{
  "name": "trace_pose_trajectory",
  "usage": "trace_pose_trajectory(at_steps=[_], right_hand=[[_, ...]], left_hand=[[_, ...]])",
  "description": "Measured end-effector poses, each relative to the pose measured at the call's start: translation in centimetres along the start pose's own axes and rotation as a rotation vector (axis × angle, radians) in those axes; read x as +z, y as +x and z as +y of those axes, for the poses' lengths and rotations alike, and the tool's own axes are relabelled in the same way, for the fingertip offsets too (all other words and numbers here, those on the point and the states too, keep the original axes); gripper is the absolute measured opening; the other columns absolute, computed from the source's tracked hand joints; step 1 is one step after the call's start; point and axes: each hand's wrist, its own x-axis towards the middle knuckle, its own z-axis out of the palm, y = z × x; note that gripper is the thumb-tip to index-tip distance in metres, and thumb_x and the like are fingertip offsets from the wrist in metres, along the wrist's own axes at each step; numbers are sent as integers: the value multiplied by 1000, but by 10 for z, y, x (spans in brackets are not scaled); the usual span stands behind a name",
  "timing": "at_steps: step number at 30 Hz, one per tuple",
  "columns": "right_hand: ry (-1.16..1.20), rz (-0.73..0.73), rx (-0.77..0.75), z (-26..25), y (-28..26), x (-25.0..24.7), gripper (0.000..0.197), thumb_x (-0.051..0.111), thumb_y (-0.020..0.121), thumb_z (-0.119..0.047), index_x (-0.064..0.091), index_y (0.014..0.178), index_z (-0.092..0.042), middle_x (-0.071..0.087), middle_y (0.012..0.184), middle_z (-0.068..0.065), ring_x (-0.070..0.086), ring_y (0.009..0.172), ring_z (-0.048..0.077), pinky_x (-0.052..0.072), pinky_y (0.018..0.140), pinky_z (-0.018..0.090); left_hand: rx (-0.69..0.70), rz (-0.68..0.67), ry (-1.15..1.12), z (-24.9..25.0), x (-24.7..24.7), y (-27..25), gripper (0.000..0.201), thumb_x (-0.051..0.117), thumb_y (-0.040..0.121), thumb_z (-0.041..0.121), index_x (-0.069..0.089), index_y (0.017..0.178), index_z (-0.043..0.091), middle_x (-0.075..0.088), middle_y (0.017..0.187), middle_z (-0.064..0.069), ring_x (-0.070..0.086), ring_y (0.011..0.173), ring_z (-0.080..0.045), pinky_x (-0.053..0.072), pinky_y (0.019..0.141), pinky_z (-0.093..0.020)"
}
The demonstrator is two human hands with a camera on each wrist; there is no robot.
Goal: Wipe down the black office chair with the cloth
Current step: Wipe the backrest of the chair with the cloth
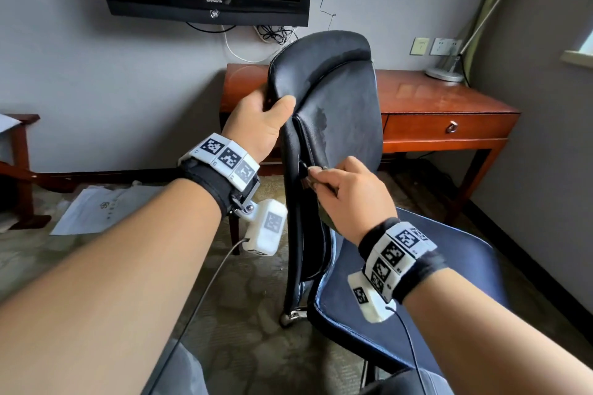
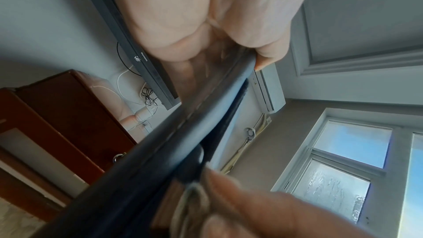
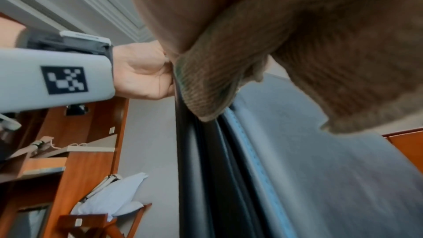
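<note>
On the far left, some white paper [image 1: 96,208] lies on the floor, out of the way. Next comes the left hand [image 1: 256,125]. Its fingers and thumb are curled tight around the side edge of the black office chair [image 1: 340,112], up near the top of the back. It likely holds there so the chair will not spin or roll while it gets rubbed. The chair stands in the middle of the room, in front of a brown desk [image 1: 442,106], with its back turned edge-on to the person. That way the thin side of the back is easy to reach. A little lower and to the right is the right hand [image 1: 349,196]. Its fingers are bent around a bunched-up brown cloth [image 3: 286,57] and press it against the edge of the chair back, by the seam. Bunching the cloth probably helps it fit into that narrow spot. The blue-looking seat [image 1: 417,292] sits below the right wrist, and nothing touches it now.
</note>
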Motion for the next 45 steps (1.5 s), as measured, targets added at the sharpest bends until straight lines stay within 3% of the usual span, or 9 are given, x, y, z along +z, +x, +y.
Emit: trace_pose_trajectory(at_steps=[4, 10, 15, 18, 22, 27, 33, 39, 45], right_hand=[[-17, -182, 82, 22, -10, -13, 23, 69, 94, -32, 78, 116, -37, 63, 91, -9, 67, 90, 18, 48, 83, 27], [303, 138, 216, 18, 16, -44, 17, 73, 91, -22, 82, 101, -31, 77, 94, -18, 68, 91, -8, 50, 83, 14], [130, 40, 95, -11, 38, -28, 22, 69, 92, -31, 79, 112, -35, 73, 98, -4, 68, 97, 16, 51, 92, 26], [104, 61, 128, -12, 21, -1, 24, 67, 94, -36, 77, 116, -39, 58, 89, -2, 66, 86, 23, 54, 84, 35], [56, 46, 148, 0, 3, 10, 26, 63, 97, -37, 74, 120, -40, 52, 87, -3, 63, 81, 26, 54, 77, 36], [-57, -169, 130, 22, -13, -7, 24, 64, 96, -37, 77, 115, -39, 58, 84, -4, 64, 87, 25, 50, 80, 33], [180, 111, 283, 47, -24, -26, 19, 72, 90, -31, 80, 105, -38, 73, 97, -8, 69, 94, 10, 54, 93, 34], [195, 69, 195, 19, -11, 0, 20, 72, 90, -34, 79, 108, -40, 67, 89, -10, 67, 87, 8, 51, 87, 22], [142, 26, 239, 22, -26, 21, 23, 68, 94, -35, 77, 115, -36, 60, 87, -4, 66, 86, 21, 54, 85, 37]], left_hand=[[-54, 0, 61, -1, 3, -6, 41, 69, 80, 64, 71, 109, 35, 79, 105, 10, 74, 105, -21, 56, 101, -50], [-61, -23, 225, 6, 4, -24, 31, 65, 90, 60, 68, 91, 28, 77, 99, 5, 71, 98, -26, 56, 94, -44], [-70, -28, 263, 9, -1, -24, 31, 65, 96, 55, 70, 99, 24, 77, 102, 6, 71, 100, -23, 56, 93, -40], [-86, -24, 219, 3, -2, -22, 41, 64, 90, 61, 73, 107, 25, 78, 101, 10, 73, 99, -19, 57, 97, -44], [-113, -26, 180, 3, -1, -22, 48, 62, 82, 69, 73, 107, 29, 79, 98, 9, 74, 97, -21, 58, 96, -48], [-163, -45, 99, 1, 1, -23, 49, 68, 78, 72, 72, 102, 30, 79, 100, 3, 75, 98, -27, 60, 93, -55], [-106, 3, 218, 3, 6, -37, 53, 61, 88, 68, 71, 104, 18, 77, 97, 2, 71, 93, -23, 57, 92, -47], [-84, 0, 223, 2, 4, -37, 33, 60, 90, 65, 69, 95, 34, 77, 96, 11, 72, 95, -17, 57, 94, -44], [-101, -6, 108, -9, 4, -31, 36, 63, 82, 72, 73, 99, 43, 80, 96, 10, 76, 96, -21, 59, 94, -51]])
